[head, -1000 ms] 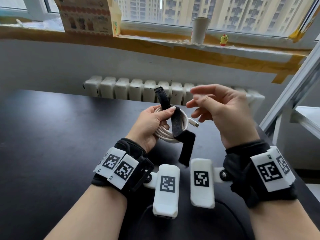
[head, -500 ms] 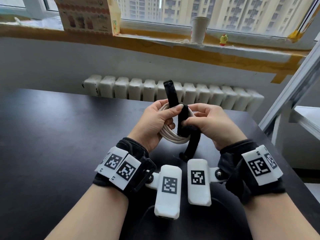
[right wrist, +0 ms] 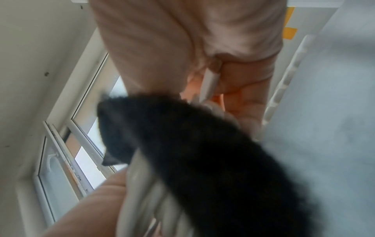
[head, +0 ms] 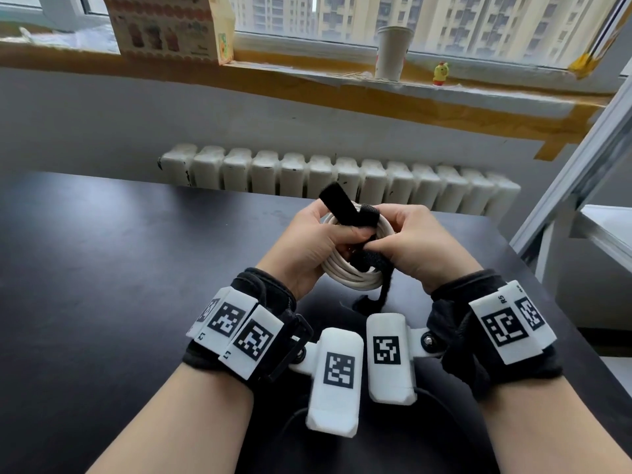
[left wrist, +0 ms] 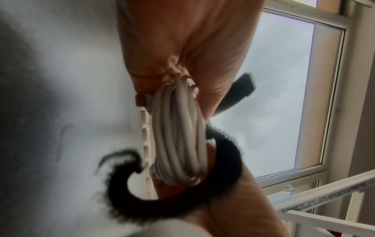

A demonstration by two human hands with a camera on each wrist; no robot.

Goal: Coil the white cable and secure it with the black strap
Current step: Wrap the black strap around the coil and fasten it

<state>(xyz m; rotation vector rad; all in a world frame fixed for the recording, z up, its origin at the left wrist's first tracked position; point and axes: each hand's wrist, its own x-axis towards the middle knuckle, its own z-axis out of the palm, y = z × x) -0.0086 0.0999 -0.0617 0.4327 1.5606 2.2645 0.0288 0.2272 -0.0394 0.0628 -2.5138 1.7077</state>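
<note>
Both hands hold the coiled white cable (head: 349, 278) between them above the table (head: 119, 268): left hand (head: 307, 248) gripping the coil, right hand (head: 424, 248) pinching the black strap (head: 337, 206) against it. Only the left wrist view shows the strap (left wrist: 225, 176) looping under the coil (left wrist: 178, 136).

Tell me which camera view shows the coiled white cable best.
The left wrist view: the white cable fills the centre edge-on, its stacked loops sharp, with the black strap curling beneath. The head view shows only arcs of coil between the left hand and right hand. The right wrist view is blurred, the strap covering most loops.
</note>
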